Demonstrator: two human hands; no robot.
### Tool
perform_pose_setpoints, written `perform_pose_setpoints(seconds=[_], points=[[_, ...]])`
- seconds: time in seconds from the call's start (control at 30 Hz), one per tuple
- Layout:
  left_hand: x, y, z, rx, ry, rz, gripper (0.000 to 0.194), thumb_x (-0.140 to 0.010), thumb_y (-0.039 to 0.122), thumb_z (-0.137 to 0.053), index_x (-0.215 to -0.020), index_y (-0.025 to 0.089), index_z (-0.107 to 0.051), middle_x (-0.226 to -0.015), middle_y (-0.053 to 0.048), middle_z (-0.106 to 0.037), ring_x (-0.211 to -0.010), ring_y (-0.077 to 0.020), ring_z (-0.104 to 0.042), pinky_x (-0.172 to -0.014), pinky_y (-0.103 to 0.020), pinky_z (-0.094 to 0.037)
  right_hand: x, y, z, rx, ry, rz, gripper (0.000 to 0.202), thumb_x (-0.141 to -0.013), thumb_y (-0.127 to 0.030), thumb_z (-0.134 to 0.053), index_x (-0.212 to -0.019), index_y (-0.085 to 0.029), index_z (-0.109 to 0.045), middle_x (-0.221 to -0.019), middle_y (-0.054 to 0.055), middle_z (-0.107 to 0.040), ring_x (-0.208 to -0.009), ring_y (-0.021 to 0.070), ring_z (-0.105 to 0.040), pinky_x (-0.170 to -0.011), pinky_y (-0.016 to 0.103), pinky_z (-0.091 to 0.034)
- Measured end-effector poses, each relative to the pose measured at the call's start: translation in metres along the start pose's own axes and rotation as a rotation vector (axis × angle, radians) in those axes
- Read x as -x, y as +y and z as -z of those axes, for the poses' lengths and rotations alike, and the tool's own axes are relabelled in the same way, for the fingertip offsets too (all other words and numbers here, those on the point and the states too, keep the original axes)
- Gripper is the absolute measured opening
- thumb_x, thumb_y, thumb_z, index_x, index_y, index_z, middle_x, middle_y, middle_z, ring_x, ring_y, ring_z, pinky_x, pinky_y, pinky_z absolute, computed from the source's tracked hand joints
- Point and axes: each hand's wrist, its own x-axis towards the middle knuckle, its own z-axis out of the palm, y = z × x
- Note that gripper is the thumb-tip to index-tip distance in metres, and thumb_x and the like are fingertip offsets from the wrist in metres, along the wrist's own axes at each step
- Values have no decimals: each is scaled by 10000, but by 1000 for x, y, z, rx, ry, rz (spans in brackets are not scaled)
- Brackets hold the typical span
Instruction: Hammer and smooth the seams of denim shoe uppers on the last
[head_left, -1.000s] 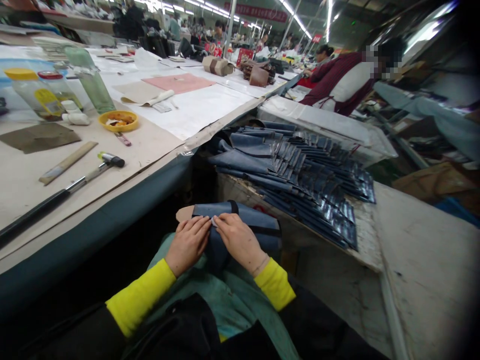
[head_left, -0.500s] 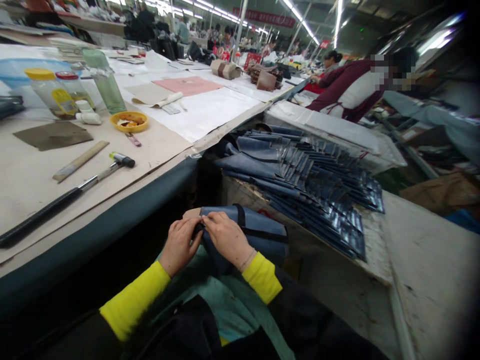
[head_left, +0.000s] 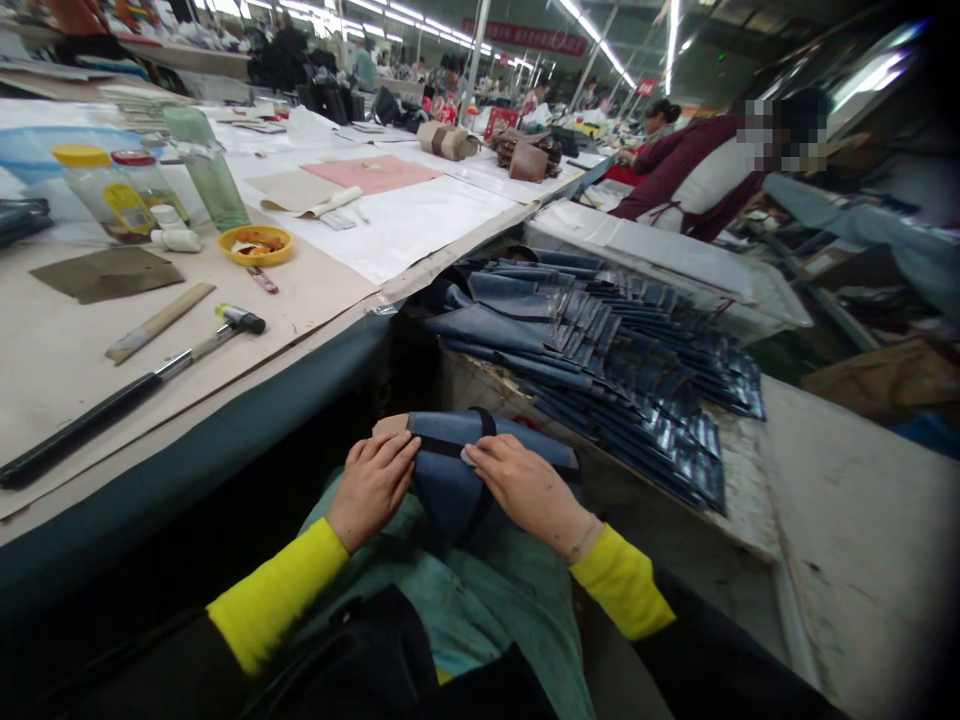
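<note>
On my lap, over green cloth, rests a blue leather-like piece (head_left: 448,478) with black straps crossing it. A tan flap (head_left: 391,425) shows at its left end. My left hand (head_left: 375,487) is closed on the left edge of the blue piece, fingers together beside the end of the long black strap (head_left: 442,447). My right hand (head_left: 531,492) is closed too, its fingertips pressed at the strap near the middle. A small pale thing (head_left: 468,456) shows at those fingertips, too small to name.
Left, the table holds a black-handled hammer (head_left: 150,385), a wooden strip (head_left: 160,323), a yellow dish (head_left: 255,245), jars (head_left: 101,195) and a green bottle (head_left: 206,170). Right lies a pile of blue pieces (head_left: 600,340). A co-worker (head_left: 694,180) bends beyond a pale bin (head_left: 652,250).
My right hand has moved right along the black strap, away from my left hand. The strap between them now shows, and a small pale thing appears at my right fingertips.
</note>
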Motion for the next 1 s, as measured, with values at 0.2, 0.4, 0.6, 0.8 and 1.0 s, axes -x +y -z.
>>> perform_pose_setpoints(seconds=[0.2, 0.4, 0.6, 0.8, 1.0], points=[[-2, 5, 1, -39, -3, -28, 352, -923, 290, -414, -1254, 235, -519, -1270, -48, -571, -1139, -232, -495, -930, -410, -342, 31, 16, 0, 25, 11, -13, 323, -898, -175, -440, -1201, -188, -550, -1090, 88, -603, -1007, 207, -523, -848, 340, -483], [-8, 15, 1, -40, 30, -36, 315, -908, 265, -433, -1181, 194, -573, -1182, -65, -619, -1104, -241, -517, -1003, -440, -315, 61, 15, -24, -134, 179, -220, 341, -923, -215, -392, -1231, -172, -532, -1149, 97, -575, -1051, 200, -513, -918, 352, -465], [-29, 60, -21, 131, -66, -215, 380, -912, 252, -408, -1270, 158, -494, -1234, -71, -570, -1116, -226, -487, -997, -377, -364, 60, 6, -23, -165, 220, -332, 339, -919, -226, -394, -1213, -171, -553, -1109, 106, -593, -1030, 218, -523, -898, 378, -478], [-44, 88, -30, 165, -83, -252, 347, -920, 261, -397, -1241, 186, -505, -1228, -75, -573, -1104, -217, -489, -930, -392, -378, 52, 0, -21, -159, 206, -401, 351, -913, -176, -376, -1216, -170, -554, -1098, 106, -594, -1013, 214, -515, -879, 369, -482], [-48, 85, -27, 138, -113, -260, 334, -933, 274, -372, -1226, 191, -510, -1233, -57, -575, -1089, -209, -489, -899, -383, -361, 59, 9, -23, -132, 205, -412, 352, -903, -163, -390, -1208, -185, -564, -1129, 101, -590, -1026, 217, -508, -884, 373, -473]])
